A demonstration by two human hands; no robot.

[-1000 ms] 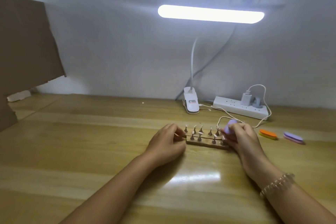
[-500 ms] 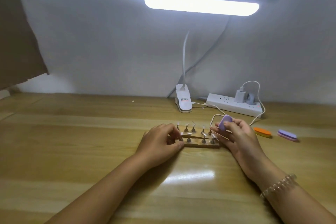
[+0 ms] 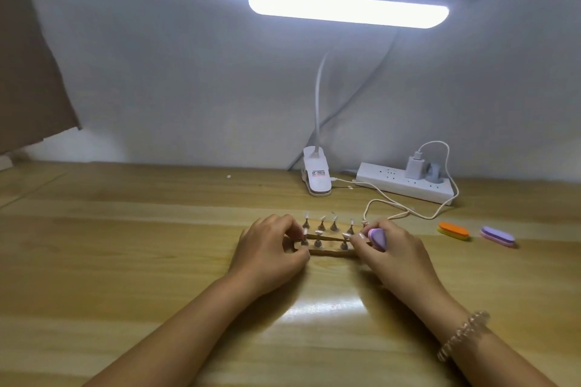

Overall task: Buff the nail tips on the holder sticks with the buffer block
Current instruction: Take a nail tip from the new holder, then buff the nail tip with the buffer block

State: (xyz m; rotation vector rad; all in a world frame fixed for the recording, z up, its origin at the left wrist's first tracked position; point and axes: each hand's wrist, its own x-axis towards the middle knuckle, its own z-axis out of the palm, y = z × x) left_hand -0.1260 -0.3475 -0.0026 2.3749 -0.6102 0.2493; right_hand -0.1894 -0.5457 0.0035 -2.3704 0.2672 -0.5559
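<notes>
From my head camera, looking down: my left hand (image 3: 270,248) has its fingers curled round the left end of the wooden stand (image 3: 327,252), steadying it on the tabletop (image 3: 125,245). My right hand (image 3: 399,256) pinches the lilac buffer block (image 3: 377,237), which sits at the stand's right end, just beside the nearest holder sticks (image 3: 320,225). The sticks stand upright in two rows, each with a pale nail tip on top. I cannot tell whether the block touches a tip.

I judge I am in the buffing itself, working at the right end of the rows. The next move calls for light, short strokes across one tip while my left hand keeps the stand from sliding, then a shift to the neighbouring stick.

As for writing, the lamp clip (image 3: 317,174) carries a small label with a red line, too blurred to read. The power strip (image 3: 405,187) shows no legible brand. An orange buffer (image 3: 453,230) and a purple one (image 3: 498,236) lie apart at my right.
</notes>
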